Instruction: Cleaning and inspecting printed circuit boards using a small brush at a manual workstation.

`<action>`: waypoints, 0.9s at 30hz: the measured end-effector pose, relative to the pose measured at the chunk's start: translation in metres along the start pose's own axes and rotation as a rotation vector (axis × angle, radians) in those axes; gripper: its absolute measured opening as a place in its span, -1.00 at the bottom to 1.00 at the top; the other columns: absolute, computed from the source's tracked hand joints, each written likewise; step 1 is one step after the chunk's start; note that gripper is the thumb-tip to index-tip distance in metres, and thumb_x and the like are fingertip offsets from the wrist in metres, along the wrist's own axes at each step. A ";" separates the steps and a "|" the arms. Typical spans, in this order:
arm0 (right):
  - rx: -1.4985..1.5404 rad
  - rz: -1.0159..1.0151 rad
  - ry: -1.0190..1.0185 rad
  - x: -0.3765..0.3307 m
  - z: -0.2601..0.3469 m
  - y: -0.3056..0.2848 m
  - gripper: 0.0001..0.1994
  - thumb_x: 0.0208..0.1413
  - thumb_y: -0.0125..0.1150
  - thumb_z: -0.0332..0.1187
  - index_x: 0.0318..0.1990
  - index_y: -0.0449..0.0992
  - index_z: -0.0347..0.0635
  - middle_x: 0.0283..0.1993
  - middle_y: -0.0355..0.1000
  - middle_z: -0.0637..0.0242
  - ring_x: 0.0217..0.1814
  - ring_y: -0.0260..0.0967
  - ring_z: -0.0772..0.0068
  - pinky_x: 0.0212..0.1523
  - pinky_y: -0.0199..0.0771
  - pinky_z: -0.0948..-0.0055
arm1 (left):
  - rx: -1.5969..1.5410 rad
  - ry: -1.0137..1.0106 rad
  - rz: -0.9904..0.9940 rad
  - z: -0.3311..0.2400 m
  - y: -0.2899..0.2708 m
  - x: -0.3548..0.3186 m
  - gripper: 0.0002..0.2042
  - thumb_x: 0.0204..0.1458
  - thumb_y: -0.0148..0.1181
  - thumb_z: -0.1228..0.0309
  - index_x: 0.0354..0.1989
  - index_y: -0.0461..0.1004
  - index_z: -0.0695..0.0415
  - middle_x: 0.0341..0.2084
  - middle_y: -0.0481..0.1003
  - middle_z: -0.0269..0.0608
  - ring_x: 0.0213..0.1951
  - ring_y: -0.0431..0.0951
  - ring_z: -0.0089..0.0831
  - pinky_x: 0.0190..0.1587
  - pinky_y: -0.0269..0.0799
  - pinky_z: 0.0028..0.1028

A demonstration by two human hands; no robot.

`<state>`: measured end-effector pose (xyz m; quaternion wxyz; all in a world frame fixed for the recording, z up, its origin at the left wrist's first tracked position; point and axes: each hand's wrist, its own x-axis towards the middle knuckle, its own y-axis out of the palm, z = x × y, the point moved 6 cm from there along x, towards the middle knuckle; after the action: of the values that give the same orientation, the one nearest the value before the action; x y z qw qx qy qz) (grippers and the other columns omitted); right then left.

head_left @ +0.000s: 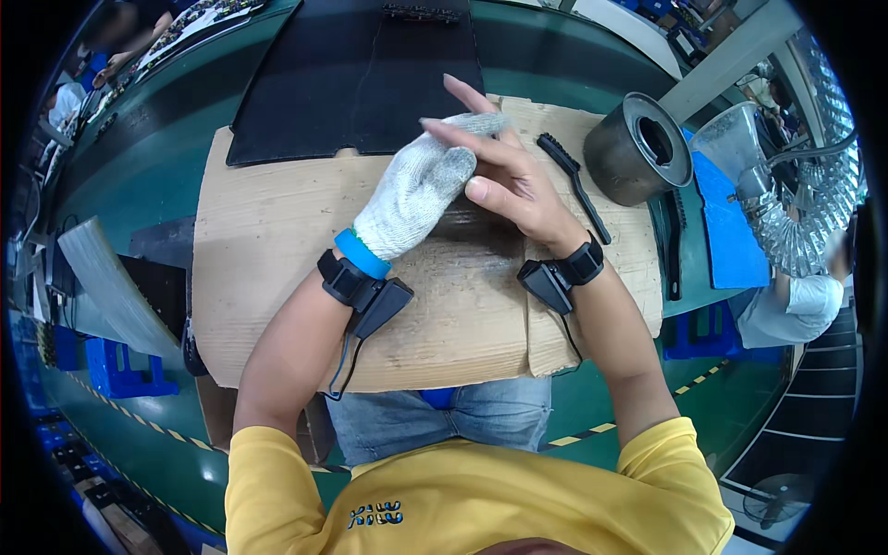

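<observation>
My left hand (413, 187) wears a white-grey knitted glove, its fingers stretched out toward the right and the thumb apart from them. My bare right hand (525, 192) meets it, with fingers extended and spread across the gloved fingertips. Neither hand shows anything held between its fingers. Some of the gloved fingers are hidden behind the right hand. Both hands are above a worn cardboard sheet (444, 324), over a dark stain. A black-handled brush (580, 190) lies to the right of my right hand.
A dark metal canister (615, 157) with a round opening stands beyond the brush. Another black brush (672, 250) lies farther right, beside a blue sheet (726, 227). Silver ducting (795, 217) hangs at the right. A black mat (324, 92) covers the far side.
</observation>
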<state>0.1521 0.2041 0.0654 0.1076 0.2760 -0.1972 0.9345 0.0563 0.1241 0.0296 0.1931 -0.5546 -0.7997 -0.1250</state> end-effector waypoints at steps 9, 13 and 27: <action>-0.158 -0.202 0.492 -0.018 -0.042 -0.033 -0.79 0.18 0.41 -0.48 -0.03 0.73 -0.22 -0.03 0.62 0.22 -0.03 0.59 0.31 0.04 0.58 0.39 | -0.158 -0.075 -0.394 0.006 -0.030 -0.001 -0.64 0.49 0.04 0.17 0.12 0.53 0.23 -0.12 0.59 -0.24 -0.16 0.60 -0.55 -0.09 0.56 -0.48; -0.422 0.108 0.415 -0.012 -0.035 -0.024 -0.87 0.11 0.44 -0.51 -0.18 0.76 -0.21 -0.19 0.63 0.28 -0.15 0.61 0.33 -0.06 0.59 0.41 | -0.150 -0.100 -0.431 0.010 -0.031 -0.001 -0.66 0.49 0.03 0.16 0.03 0.54 0.22 -0.21 0.59 -0.28 -0.24 0.57 -0.58 -0.16 0.55 -0.51; -0.481 0.195 0.352 -0.010 -0.030 -0.016 -0.89 0.07 0.44 -0.47 -0.23 0.78 -0.17 -0.18 0.63 0.26 -0.12 0.62 0.22 -0.05 0.59 0.34 | -0.049 -0.137 -0.351 0.010 -0.029 -0.001 -0.65 0.51 -0.01 0.15 0.01 0.55 0.20 -0.24 0.60 -0.27 -0.23 0.56 -0.58 -0.12 0.55 -0.49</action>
<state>0.1509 0.2301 0.0417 0.1120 0.0565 -0.4167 0.9003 0.0279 0.1171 0.0201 0.1000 -0.4185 -0.8920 -0.1383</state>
